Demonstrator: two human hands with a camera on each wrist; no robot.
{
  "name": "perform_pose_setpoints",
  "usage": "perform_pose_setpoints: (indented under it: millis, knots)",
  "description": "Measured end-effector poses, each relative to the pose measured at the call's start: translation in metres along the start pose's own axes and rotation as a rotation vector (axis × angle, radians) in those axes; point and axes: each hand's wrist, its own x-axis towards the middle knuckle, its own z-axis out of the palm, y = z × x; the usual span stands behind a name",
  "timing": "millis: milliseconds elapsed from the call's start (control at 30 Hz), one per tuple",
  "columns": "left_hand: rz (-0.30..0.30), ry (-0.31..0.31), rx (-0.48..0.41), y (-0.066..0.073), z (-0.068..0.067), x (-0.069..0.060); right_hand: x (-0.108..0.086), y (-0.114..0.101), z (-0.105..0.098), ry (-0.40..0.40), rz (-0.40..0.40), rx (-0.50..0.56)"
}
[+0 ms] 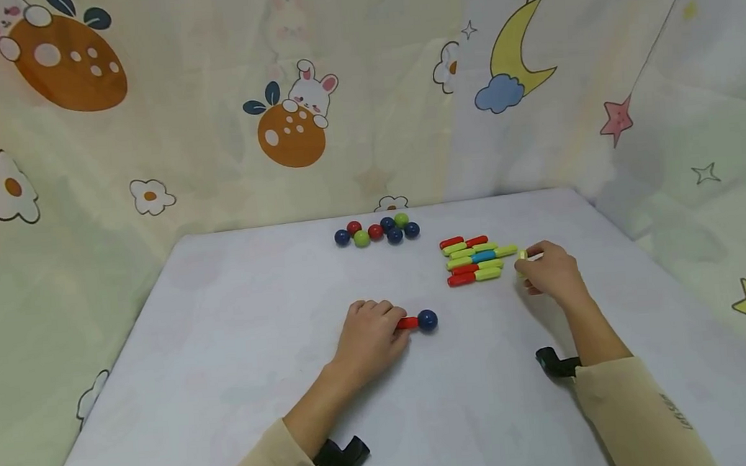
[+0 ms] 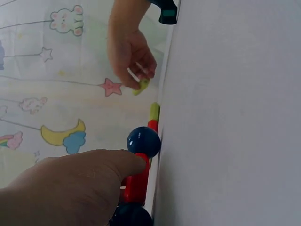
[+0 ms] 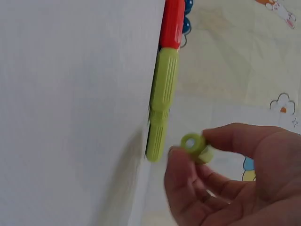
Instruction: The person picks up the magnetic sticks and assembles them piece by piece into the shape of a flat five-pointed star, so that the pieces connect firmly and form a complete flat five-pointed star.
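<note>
My left hand (image 1: 370,338) grips a red stick (image 1: 408,323) that has a dark blue ball (image 1: 427,321) on its right end. In the left wrist view the stick (image 2: 136,186) lies between that ball (image 2: 144,141) and a second dark ball (image 2: 131,215) at its other end. My right hand (image 1: 550,272) pinches a yellow-green stick (image 3: 193,142) between thumb and finger, its holed end showing in the right wrist view. Just left of that hand lie several red, yellow-green and blue sticks (image 1: 475,278) in rows.
At the back of the white table (image 1: 253,285) is a group of dark blue, red and green balls (image 1: 376,231). A patterned cloth (image 1: 196,115) hangs behind the table. Black wrist straps or mounts (image 1: 345,457) show at both sleeves.
</note>
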Motion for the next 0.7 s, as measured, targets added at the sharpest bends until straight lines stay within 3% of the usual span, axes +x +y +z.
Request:
perform_pose_setpoints:
  millis: [100, 367, 700]
  knots:
    - [-0.009, 0.008, 0.003, 0.007, 0.005, 0.005, -0.004, -0.01, 0.009, -0.035, -0.017, 0.115]
    - [-0.049, -0.012, 0.016, 0.021, 0.014, 0.018, -0.011, -0.034, 0.041, -0.189, -0.007, 0.282]
    - [-0.057, -0.001, 0.004, 0.022, 0.015, 0.015, -0.019, -0.043, 0.072, -0.399, 0.041, 0.432]
